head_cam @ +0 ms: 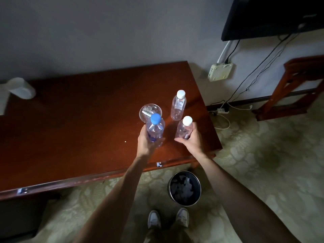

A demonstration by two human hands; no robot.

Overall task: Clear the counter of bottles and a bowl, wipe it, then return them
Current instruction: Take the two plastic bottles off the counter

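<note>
Left grip [146, 141]: clamped on blue-capped bottle [155, 128].
Right grip [190, 140]: clamped on white-capped bottle [185, 128].
Worktop [78, 120]: bears glass bowl [149, 109].

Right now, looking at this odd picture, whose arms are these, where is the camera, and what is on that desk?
No machine here: these are a person's two bare arms, seen from a camera worn on the head, looking forward and down. That is why you also see their shoes by a waste bin on the carpet.

The left hand has its grip round a clear bottle with a blue cap. The right hand holds a smaller bottle with a white cap. Behind them, on the brown wooden desk, stand a second white-capped bottle and a small glass bowl with something pale in it. A white cup-like thing sits at the far left.
</note>
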